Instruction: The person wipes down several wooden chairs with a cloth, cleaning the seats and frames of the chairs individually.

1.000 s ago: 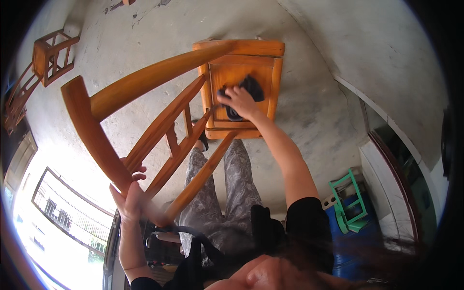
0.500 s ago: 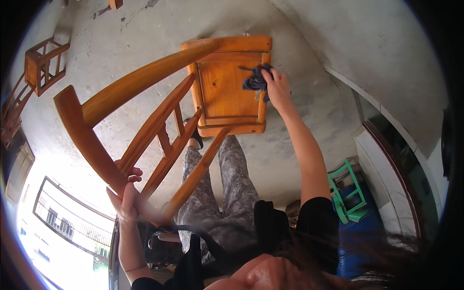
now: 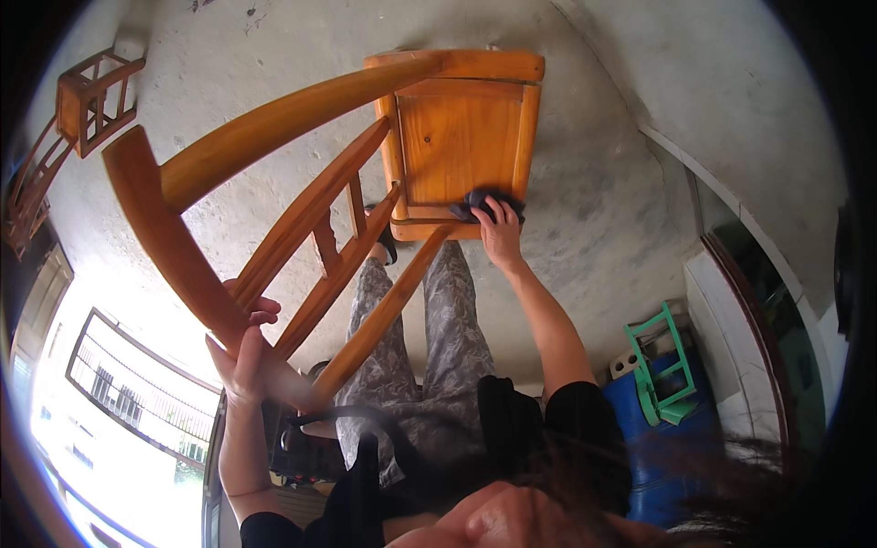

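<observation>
In front of me stands an orange-brown wooden chair (image 3: 461, 151), its tall slatted backrest rising toward my left side. My left hand (image 3: 242, 356) is wrapped round the curved top rail (image 3: 174, 233) of that backrest, with fingers showing on both sides of the wood. Down at the seat, my right hand (image 3: 498, 224) presses a dark cloth (image 3: 477, 203) against the near right corner. The bunched cloth lies under my fingers and hides part of the seat's edge. A dark round knot marks the seat panel.
My legs in grey patterned trousers (image 3: 448, 320) are close to the chair's near side. Other wooden chairs (image 3: 96, 100) lie at far left. A green frame (image 3: 662, 365) rests on a blue barrel (image 3: 639, 457) at right. A wall runs along the right.
My right hand has moved the cloth from the seat's right side toward me, to the near corner. The left hand keeps its hold on the top rail.
</observation>
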Motion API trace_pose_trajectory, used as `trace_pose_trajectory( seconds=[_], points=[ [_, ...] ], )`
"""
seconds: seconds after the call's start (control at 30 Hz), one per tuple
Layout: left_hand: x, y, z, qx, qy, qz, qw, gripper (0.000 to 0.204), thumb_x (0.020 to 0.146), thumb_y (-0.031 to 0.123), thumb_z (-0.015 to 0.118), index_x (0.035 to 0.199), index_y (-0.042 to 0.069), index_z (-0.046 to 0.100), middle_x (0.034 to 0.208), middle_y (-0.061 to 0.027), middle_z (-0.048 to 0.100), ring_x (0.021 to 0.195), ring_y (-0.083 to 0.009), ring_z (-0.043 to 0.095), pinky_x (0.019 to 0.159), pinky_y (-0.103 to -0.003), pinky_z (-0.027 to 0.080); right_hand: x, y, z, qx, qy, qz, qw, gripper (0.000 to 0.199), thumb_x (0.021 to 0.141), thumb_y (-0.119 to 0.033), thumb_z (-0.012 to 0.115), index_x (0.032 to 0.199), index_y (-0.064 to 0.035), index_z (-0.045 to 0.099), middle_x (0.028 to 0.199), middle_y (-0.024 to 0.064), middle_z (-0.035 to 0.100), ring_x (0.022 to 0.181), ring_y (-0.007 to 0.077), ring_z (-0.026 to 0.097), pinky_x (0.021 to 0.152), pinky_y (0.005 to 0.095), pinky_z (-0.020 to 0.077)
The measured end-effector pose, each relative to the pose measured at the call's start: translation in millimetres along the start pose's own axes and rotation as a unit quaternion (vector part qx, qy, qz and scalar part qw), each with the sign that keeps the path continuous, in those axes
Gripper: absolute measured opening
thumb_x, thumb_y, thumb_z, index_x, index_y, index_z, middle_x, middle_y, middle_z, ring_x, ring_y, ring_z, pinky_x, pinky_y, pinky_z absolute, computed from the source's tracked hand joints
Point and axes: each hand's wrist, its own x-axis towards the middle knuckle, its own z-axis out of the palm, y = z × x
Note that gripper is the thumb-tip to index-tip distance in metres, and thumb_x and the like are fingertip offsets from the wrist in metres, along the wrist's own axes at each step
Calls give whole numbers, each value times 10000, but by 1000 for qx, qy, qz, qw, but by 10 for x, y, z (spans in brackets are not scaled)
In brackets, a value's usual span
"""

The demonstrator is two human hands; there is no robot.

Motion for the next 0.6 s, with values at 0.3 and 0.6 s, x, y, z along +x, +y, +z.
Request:
trace_pose_trajectory(
  seconds=[0.3, 0.6],
  points=[
    [-7, -52, -12, 18, -23, 14, 999, 644, 705, 272, 591, 1219, -32, 351, 1013, -122, 503, 864, -209, 520, 707, -316, 425, 515, -895, 537, 196, -28, -44, 979, 264, 728, -143, 632, 989, -155, 591, 1084, 76, 511, 936, 298, 488, 766, 433, 409],
    [-37, -27, -15, 15, -30, 5, 999, 598, 754, 238, 566, 1236, -35, 341, 926, -121, 523, 835, -198, 516, 713, -323, 413, 80, 702, -713, 9, -87, 10, 996, 263, 734, -114, 599, 991, -147, 553, 946, 101, 529, 910, 295, 503, 764, 373, 429]
  ],
)
